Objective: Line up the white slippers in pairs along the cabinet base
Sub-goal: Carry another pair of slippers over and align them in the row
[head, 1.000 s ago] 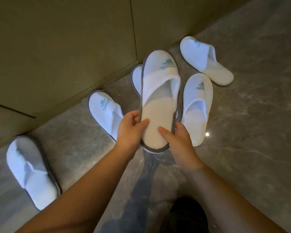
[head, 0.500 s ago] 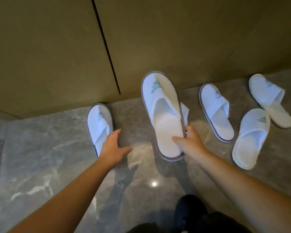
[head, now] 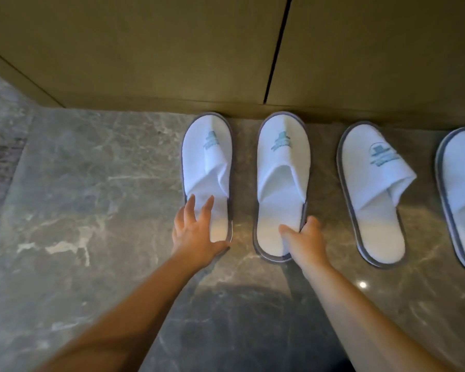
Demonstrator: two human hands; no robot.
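Here the step in hand looks like squaring up the first pair against the cabinet base [head: 226,106]. The left slipper [head: 207,162] and the second slipper [head: 281,167] both lie on the floor [head: 91,183] with toes at the cabinet base, side by side with a gap between them. The left hand [head: 196,234] rests flat on the heel of the left slipper, fingers straight and spread. The right hand [head: 305,241] pinches the heel edge of the second slipper, thumb on the insole and fingers curled under the rim. To finish well, I would nudge both heels until the slippers run parallel, toes level at the cabinet base. A third slipper [head: 373,189], further along the cabinet base, sits angled and likely needs straightening next.
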